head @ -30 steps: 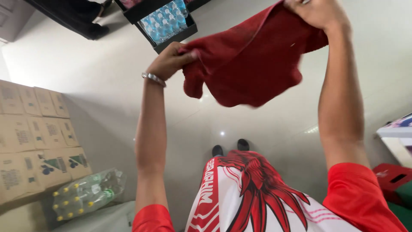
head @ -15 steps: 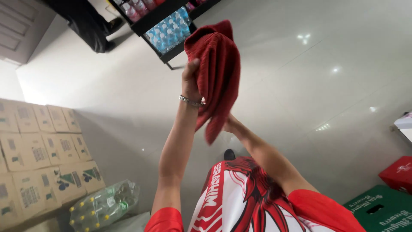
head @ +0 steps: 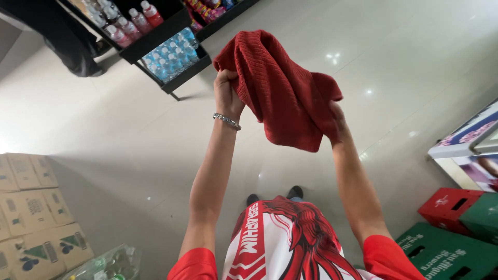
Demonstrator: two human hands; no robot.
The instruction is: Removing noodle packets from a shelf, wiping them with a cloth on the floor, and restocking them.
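Our hands, left and right, clamp a red towel held up over bare pale floor, wide open beneath. Dark shelf rack carries bottled drinks. Cardboard boxes stacked left; red crate and green crate right.

A short-sleeved jersey in red and white is worn, printed with a large red dragon-like figure and white lettering down a red stripe. A silver chain bracelet is seen on the left wrist. Dark shoes are worn.
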